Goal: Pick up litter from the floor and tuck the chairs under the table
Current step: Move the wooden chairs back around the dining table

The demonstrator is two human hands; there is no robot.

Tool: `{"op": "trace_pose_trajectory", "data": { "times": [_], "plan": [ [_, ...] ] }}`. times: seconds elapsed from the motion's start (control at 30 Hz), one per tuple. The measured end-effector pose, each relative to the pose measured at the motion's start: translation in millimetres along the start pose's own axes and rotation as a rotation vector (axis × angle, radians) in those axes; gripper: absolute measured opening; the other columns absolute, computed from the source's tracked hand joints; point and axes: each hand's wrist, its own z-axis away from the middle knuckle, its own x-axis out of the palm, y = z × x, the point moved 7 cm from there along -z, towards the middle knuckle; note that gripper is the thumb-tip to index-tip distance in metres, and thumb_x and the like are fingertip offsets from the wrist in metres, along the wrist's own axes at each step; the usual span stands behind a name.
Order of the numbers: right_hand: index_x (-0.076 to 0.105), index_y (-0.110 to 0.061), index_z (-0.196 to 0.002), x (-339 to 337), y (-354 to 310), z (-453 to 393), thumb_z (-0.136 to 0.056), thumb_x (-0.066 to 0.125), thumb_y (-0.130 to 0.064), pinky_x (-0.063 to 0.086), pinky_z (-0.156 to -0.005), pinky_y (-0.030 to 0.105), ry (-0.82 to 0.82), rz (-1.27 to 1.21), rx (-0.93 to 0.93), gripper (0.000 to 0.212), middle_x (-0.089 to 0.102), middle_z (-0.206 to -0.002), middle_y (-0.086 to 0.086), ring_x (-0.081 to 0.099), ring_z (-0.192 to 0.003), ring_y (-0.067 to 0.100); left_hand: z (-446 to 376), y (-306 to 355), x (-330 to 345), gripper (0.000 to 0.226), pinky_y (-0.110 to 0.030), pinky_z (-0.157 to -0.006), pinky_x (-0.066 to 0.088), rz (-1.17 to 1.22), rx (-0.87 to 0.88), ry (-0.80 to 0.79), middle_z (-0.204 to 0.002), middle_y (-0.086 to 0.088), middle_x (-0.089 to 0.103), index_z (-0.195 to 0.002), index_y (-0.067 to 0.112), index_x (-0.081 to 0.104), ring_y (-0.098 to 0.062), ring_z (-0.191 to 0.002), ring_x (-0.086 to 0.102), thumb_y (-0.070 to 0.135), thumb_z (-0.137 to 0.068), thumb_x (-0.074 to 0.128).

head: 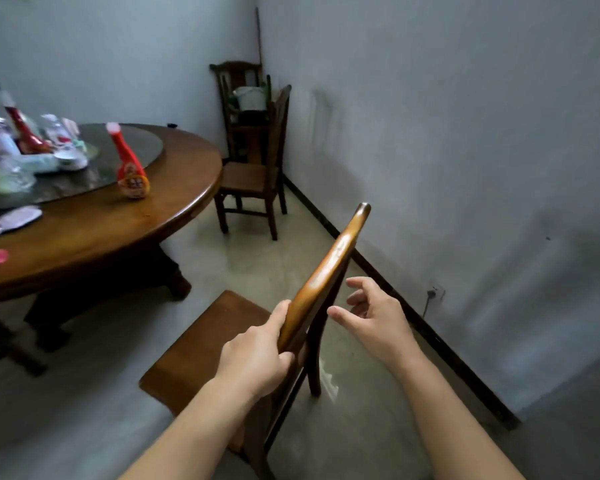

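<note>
Wooden chair [326, 271], near round dining table [174, 216].
Left hand [257, 358] grips the top rail of the backrest, fingers wrapped round it, thumb along the front. Right hand [374, 317] just beside the rail, fingers spread, holding nothing.

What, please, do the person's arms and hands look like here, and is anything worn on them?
Both forearms are bare as far as the frame shows: no sleeves, gloves, watch, rings or bracelets visible. The left hand and right hand show plain short fingernails, without markings.
</note>
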Motion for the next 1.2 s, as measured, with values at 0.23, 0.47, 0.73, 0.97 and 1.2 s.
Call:
{"op": "trace_pose_trajectory", "data": {
  "times": [0.23,0.47,0.73,0.97,1.2],
  "plan": [
    [0.031,-0.028,-0.137,17.5,-11.1,-22.5,-0.065,0.079,-0.041,0.039,-0.1,0.034,-0.061,-0.111,-0.086,0.087,0.041,-0.138,-0.004,0.04,-0.126,0.014,20.2,-15.2,-7.0,0.08,-0.03,-0.079,0.055,0.097,-0.094,0.006,-0.101,0.017,0.052,-0.125,0.068,-0.005,-0.008,-0.083,0.059,0.04,-0.085,0.058],
    [0.005,-0.037,-0.145,35.6,-3.2,-25.7,-0.055,0.082,-0.05,0.024,-0.112,0.05,-0.164,-0.143,-0.02,0.118,0.005,-0.156,-0.005,0.009,-0.143,0.019,43.7,-57.7,-59.1,0.066,-0.033,-0.074,0.054,0.032,-0.223,0.19,-0.116,0.014,0.059,-0.128,0.067,0.015,-0.015,-0.093,0.06,0.034,-0.085,0.054],
    [-0.008,-0.04,-0.144,40.3,-7.9,-35.2,-0.052,0.083,-0.046,0.019,-0.111,0.049,-0.146,-0.199,-0.009,0.129,-0.007,-0.157,0.001,0.003,-0.143,0.025,75.1,-84.3,-76.1,0.07,-0.03,-0.078,0.053,0.072,-0.188,0.083,-0.118,0.024,0.056,-0.108,0.082,0.018,-0.007,-0.096,0.058,0.033,-0.081,0.061],
    [0.017,-0.056,-0.135,46.6,12.4,-28.5,-0.042,0.083,-0.049,0.017,-0.112,0.05,-0.263,-0.115,0.037,0.114,-0.036,-0.148,-0.001,0.001,-0.142,0.036,116.1,-115.5,-70.2,0.07,-0.018,-0.073,0.044,0.069,-0.22,0.017,-0.113,0.033,0.055,-0.114,0.076,0.029,-0.003,-0.094,0.056,0.029,-0.078,0.066],
    [0.04,-0.045,-0.097,82.3,-0.7,-12.8,-0.048,0.088,-0.042,0.029,-0.105,0.054,-0.255,-0.033,0.013,0.069,-0.038,-0.145,-0.012,0.003,-0.137,0.048,138.0,-152.8,-90.0,0.057,-0.024,-0.07,0.035,-0.128,-0.246,0.256,-0.101,0.026,0.06,-0.112,0.057,0.049,-0.004,-0.088,0.046,0.025,-0.072,0.074]
  ]
}}
